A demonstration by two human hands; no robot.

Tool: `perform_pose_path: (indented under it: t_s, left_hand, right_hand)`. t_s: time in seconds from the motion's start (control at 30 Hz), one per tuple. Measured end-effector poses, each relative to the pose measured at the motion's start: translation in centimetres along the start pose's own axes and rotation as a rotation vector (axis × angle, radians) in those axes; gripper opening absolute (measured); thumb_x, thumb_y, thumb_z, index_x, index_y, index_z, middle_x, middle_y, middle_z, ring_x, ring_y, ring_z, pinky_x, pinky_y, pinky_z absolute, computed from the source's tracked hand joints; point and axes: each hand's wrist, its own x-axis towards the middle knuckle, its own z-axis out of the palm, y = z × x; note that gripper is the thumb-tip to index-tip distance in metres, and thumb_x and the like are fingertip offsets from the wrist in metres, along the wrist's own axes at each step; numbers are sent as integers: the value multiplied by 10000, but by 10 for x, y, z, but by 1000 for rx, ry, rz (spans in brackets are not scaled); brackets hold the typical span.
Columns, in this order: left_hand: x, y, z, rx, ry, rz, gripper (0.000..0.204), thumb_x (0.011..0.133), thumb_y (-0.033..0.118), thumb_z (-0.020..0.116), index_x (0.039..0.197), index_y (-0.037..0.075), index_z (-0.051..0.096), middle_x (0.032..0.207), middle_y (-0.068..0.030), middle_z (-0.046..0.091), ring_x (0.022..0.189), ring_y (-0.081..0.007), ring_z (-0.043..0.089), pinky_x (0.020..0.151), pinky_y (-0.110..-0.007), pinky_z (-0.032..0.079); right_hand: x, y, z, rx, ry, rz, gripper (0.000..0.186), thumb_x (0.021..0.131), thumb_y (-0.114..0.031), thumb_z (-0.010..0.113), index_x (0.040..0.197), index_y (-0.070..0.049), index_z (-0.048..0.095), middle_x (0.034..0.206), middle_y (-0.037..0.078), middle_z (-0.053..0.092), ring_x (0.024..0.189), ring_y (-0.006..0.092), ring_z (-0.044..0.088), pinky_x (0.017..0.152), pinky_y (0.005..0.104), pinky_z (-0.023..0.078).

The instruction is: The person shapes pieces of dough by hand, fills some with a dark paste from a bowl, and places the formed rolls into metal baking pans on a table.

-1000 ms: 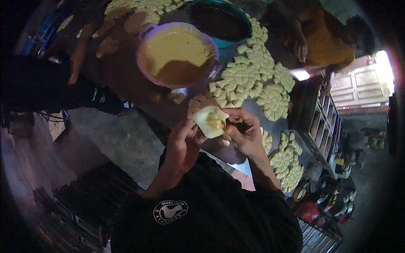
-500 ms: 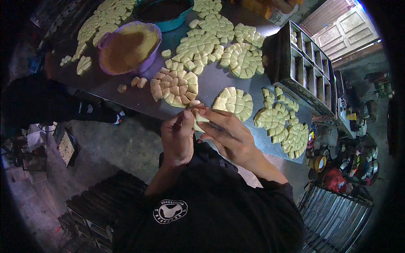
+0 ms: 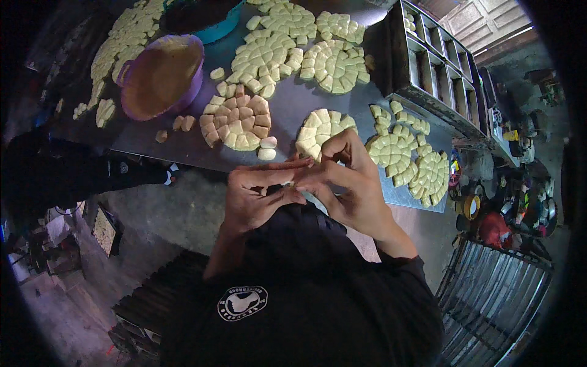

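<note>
In front of the black shirt [image 3: 330, 306], the left hand [image 3: 257, 192] and the right hand [image 3: 351, 186] come together. Each grip has its thumb and fingers bent in close, but I cannot tell if anything is pinched there, as the fingers hide it. Just past the hands, on the worktop [image 3: 284, 116], lies a round of cut dough [image 3: 319, 125], partly behind the right hand. Two little dough lumps [image 3: 267, 148] sit to its left, next to a pinkish dough round [image 3: 238, 122]. More dough [image 3: 391, 148] lies off to the right. Farther away on the left is a purple tub [image 3: 197, 72], with a teal tub [image 3: 223, 27] behind it. A dark metal rack [image 3: 443, 76] with boxy spaces stands on the right. Way back is a pale door [image 3: 483, 21].
</note>
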Motion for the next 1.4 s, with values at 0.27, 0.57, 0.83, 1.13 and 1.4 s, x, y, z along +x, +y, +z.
perform_pose_path:
  t_s: [0.27, 0.57, 0.83, 1.13, 1.4]
  left_hand:
    - [7, -32, -61, -407, 120, -498, 215, 966, 10, 593, 1147, -81, 662, 1129, -160, 693, 1046, -208, 670, 942, -355, 537]
    - [-6, -68, -132, -50, -78, -771, 334, 979, 198, 616, 1220, -30, 656, 1227, -129, 653, 968, -171, 679, 844, -293, 548]
    - [1, -109, -161, -69, -124, -739, 448, 1098, 253, 288, 1434, -4, 436, 1213, -173, 634, 758, -180, 661, 801, -320, 553]
    - [13, -128, -155, 141, -211, -490, 413, 970, 9, 314, 1311, -32, 544, 1192, -181, 635, 873, -211, 690, 822, -344, 564]
    - [17, -117, -101, 342, -141, -476, 294, 990, 16, 410, 1195, -15, 618, 1158, -146, 653, 868, -206, 687, 807, -328, 559]
  right_hand:
    - [33, 17, 44, 34, -105, 114, 508, 699, -103, 870, 1164, -89, 664, 1072, 41, 710, 828, 226, 601, 716, 337, 476]
    - [14, 45, 141, 410, 126, 855, 502, 830, -92, 805, 1238, -30, 521, 1024, 80, 682, 928, 165, 627, 798, 324, 504]
    - [-32, 105, 158, -328, 349, 1012, 217, 852, -17, 724, 1039, 9, 617, 969, 101, 673, 900, 198, 666, 795, 334, 527]
    - [-42, 140, 159, -365, 266, 838, 405, 832, -8, 660, 1223, -112, 676, 1160, 155, 548, 961, 325, 655, 834, 402, 540]
    - [-48, 233, -12, -858, 314, 614, 155, 867, -48, 619, 1016, -50, 662, 972, 183, 633, 934, 382, 628, 791, 426, 516]
